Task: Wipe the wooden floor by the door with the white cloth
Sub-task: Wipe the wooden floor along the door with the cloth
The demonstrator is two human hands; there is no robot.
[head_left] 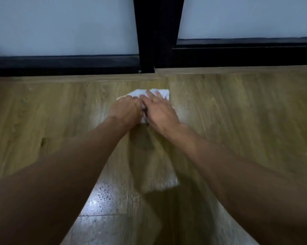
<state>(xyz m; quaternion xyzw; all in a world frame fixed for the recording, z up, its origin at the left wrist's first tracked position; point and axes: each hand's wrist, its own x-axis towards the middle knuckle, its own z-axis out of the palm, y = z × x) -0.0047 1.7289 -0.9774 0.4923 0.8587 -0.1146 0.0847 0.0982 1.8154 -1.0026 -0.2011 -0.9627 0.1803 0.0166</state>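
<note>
My left hand (pixel 126 110) grips the crumpled white cloth (pixel 138 92), right hand (pixel 160 113) flat on it; pushing ahead risks ramming the black door frame (pixel 159 32).

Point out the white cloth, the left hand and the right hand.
white cloth (pixel 138 93), head view, far edge showing beyond the hands.
left hand (pixel 125 110), head view, back of the hand.
right hand (pixel 160 112), head view, back of the hand.
</note>
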